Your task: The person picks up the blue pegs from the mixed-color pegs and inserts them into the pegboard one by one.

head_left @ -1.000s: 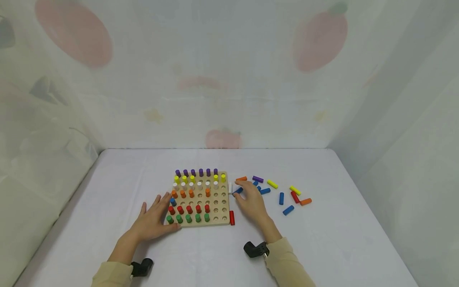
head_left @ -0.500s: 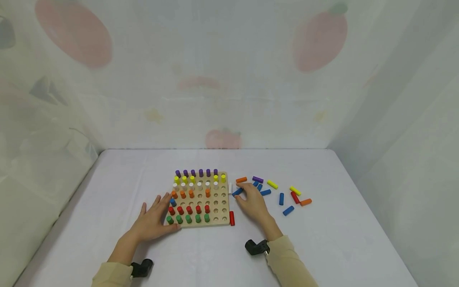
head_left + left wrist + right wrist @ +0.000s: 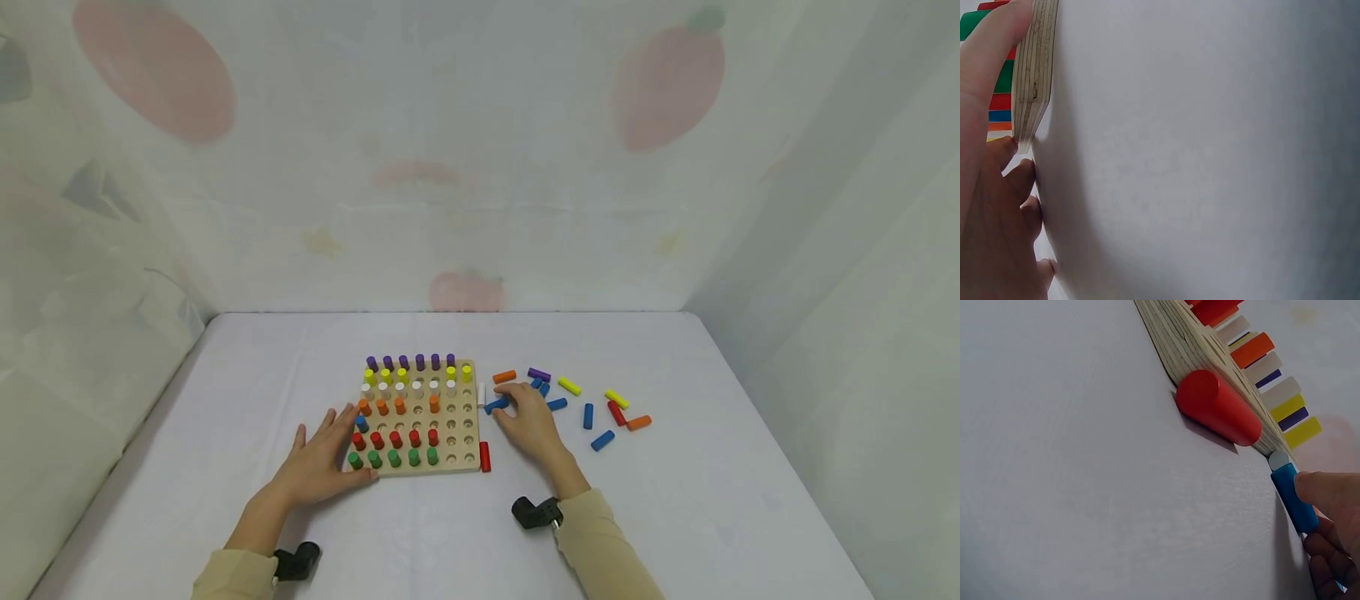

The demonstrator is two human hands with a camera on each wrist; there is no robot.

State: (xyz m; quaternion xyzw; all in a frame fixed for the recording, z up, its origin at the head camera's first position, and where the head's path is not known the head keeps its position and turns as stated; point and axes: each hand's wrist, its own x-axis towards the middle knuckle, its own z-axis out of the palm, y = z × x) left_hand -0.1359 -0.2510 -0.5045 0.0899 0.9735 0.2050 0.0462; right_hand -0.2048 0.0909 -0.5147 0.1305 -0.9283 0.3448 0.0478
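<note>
A wooden pegboard (image 3: 467,423) carries rows of upright purple, yellow, white, orange, blue, red and green pegs, with bare holes mostly on its right side. My left hand (image 3: 318,467) rests at the board's near left corner, fingers spread, thumb on the near edge. In the left wrist view, the thumb (image 3: 991,50) touches the plywood edge. Off the board's right side, my right hand (image 3: 531,425) pinches a blue peg (image 3: 1294,499) between thumb and fingers, low over the table. A white peg (image 3: 482,394) lies between that peg and the board.
A red peg (image 3: 485,457) lies along the board's right edge. Beyond the right hand are scattered loose pegs: orange (image 3: 505,377), purple (image 3: 539,375), yellow (image 3: 569,386), red (image 3: 617,413) and several blue ones (image 3: 588,416). A pale curtain (image 3: 480,167) hangs behind the table.
The blue peg at my right fingertips has turned slightly toward level and shifted a little nearer. Neighbouring blue pegs have moved slightly. My left hand has stayed in place.
</note>
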